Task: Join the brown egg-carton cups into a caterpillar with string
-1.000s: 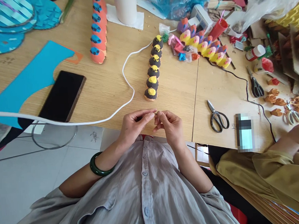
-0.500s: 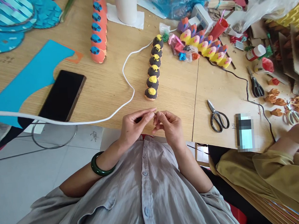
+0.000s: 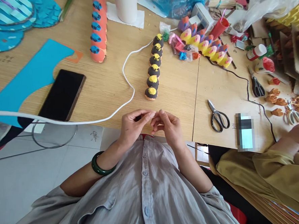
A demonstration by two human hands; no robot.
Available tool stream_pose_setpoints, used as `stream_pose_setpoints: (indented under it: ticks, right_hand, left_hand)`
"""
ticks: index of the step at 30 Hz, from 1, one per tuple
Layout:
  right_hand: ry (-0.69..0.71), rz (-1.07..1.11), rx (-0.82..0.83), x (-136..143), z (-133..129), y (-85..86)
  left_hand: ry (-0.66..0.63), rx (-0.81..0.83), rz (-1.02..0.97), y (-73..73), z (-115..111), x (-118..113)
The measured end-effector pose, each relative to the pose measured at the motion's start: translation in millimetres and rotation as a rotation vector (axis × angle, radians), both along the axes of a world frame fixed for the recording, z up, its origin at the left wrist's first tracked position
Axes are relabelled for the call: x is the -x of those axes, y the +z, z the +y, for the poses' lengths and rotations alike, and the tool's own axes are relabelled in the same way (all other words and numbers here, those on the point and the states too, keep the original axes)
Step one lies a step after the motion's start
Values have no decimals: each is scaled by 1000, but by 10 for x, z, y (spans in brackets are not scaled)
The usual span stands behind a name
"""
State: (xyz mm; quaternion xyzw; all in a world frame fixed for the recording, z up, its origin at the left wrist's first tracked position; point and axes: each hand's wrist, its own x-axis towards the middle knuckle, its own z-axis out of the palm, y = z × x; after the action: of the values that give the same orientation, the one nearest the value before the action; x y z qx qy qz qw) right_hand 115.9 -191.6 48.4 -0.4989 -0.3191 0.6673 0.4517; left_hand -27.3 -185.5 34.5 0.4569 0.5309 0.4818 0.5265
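My left hand (image 3: 134,127) and my right hand (image 3: 171,127) meet fingertip to fingertip over the table's front edge. Both are closed in a pinch; whatever lies between the fingers is too small to make out. A dark spot shows inside the curl of my left hand, and I cannot tell what it is. Just beyond my hands stands a row of black egg-carton cups with yellow painted tops (image 3: 152,70). A white cable (image 3: 106,118) curves past on the left.
A black phone (image 3: 62,95) and a blue cut sheet (image 3: 27,77) lie left. An orange carton strip (image 3: 98,34) is farther back. Scissors (image 3: 217,116) lie right, near a blurred-out phone (image 3: 245,132). A co-worker's arm (image 3: 288,144) rests at the far right. Craft clutter, including a blue bag (image 3: 178,2), fills the back.
The thumb and fingertips of my right hand have shifted slightly upward against those of my left. Things on the table stay where they were.
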Motion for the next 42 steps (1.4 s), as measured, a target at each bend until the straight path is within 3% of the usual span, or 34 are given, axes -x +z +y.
stream_pose_setpoints:
  ticks: [14,29,35,42]
  right_hand:
    - [-67,-8,-62,15,6,-32]
    - [-17,-45,-36,4,-15,-40]
    - [-10,-40,-38,11,-17,-51]
    - [15,10,-42,22,-24,-31]
  left_hand:
    - [-54,106,-134,-2,-5,-3]
    - [53,65,-150,57,19,-46]
    - [2,174,-303,12,19,-35]
    - [52,80,-184,50,14,-38]
